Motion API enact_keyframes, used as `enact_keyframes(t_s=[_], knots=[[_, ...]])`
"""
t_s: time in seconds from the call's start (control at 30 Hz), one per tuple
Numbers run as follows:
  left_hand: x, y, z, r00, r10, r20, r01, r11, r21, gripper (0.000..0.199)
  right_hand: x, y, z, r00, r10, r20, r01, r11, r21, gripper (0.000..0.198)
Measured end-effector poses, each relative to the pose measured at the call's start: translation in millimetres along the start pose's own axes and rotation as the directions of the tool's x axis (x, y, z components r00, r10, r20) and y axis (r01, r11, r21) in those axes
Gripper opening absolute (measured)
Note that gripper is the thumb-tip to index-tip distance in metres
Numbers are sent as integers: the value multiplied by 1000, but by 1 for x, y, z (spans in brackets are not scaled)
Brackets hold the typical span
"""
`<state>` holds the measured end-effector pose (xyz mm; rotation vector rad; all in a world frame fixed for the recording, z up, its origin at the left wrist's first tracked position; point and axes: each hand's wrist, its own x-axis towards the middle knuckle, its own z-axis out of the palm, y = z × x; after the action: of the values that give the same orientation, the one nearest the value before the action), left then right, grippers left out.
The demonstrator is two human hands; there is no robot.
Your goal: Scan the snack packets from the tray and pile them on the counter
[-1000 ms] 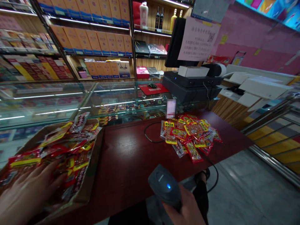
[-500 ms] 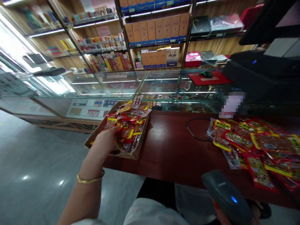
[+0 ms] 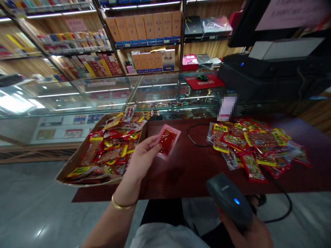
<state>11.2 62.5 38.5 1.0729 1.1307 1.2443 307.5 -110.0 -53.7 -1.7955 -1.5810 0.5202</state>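
Note:
My left hand (image 3: 145, 155) pinches a small snack packet (image 3: 167, 140) by its left edge, a dark red filling behind clear, pinkish film. It is held over the dark red wooden counter (image 3: 181, 172), just right of a cardboard box (image 3: 64, 172) full of red and yellow snack packets (image 3: 111, 155). In my right hand (image 3: 245, 234) is a dark grey barcode scanner (image 3: 230, 198) with a blue light lit, held in front of the counter edge. Its head points up and left, towards the packet. Beyond the scanner lies a loose pile of similar snack packets (image 3: 258, 141).
A glass display case (image 3: 160, 89) runs behind the counter, bearing a mouse (image 3: 202, 78) on a red mat (image 3: 214, 82) and a black machine (image 3: 248, 75). A thin cable (image 3: 190, 136) lies on the counter. Stocked shelves (image 3: 144, 29) line the back wall.
My left hand has come out of the box and moved right with a packet. The view has turned right. My right hand still holds the scanner.

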Motion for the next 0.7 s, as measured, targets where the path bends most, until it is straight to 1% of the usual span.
enact_keyframes(t_s=[0.03, 0.1, 0.17, 0.23, 0.27, 0.3, 0.37, 0.4, 0.43, 0.47, 0.6, 0.63, 0.7], knots=[[9, -11, 14, 998, -34, 51, 36, 998, -53, 39, 1, -3, -1, 1000, -24, -18, 24, 1000, -1, 35], [26, -30, 36, 988, -88, 129, 104, 987, -123, 34, 1, -9, -4, 999, -33, -21, 33, 999, -3, 34], [39, -45, 50, 975, -140, 172, 173, 967, -189, 27, -1, -11, -5, 1000, -16, -23, 16, 1000, -3, 34], [48, -56, 57, 951, -233, 205, 283, 921, -269, 17, -2, -10, -4, 1000, 1, -20, -2, 1000, -6, 35], [51, -60, 58, 925, -297, 239, 362, 879, -310, 17, -3, -8, -4, 1000, 4, -20, -4, 1000, -8, 35], [52, -64, 59, 887, -360, 289, 447, 825, -345, 25, -2, -6, -3, 1000, 3, -23, -3, 1000, -12, 34], [51, -69, 57, 799, -443, 407, 589, 714, -379, 50, -1, -3, 0, 1000, -5, -30, 5, 1000, -14, 33], [49, -70, 56, 768, -457, 450, 628, 678, -383, 60, 0, -2, 2, 999, -13, -32, 12, 1000, -9, 32], [48, -72, 54, 750, -459, 476, 646, 662, -380, 63, 2, -2, 3, 999, -20, -28, 20, 1000, 0, 31], [47, -73, 52, 741, -458, 492, 653, 664, -365, 60, 3, -2, 4, 999, -26, -21, 27, 1000, 10, 30], [48, -78, 46, 713, -494, 498, 658, 717, -230, 27, 10, -11, 6, 999, -54, 9, 53, 998, 40, 28], [49, -79, 46, 714, -499, 491, 653, 728, -210, 22, 11, -13, 5, 998, -59, 16, 59, 997, 43, 28], [50, -82, 46, 742, -479, 468, 621, 755, -212, 19, 13, -17, 5, 998, -58, 21, 57, 997, 44, 29]])
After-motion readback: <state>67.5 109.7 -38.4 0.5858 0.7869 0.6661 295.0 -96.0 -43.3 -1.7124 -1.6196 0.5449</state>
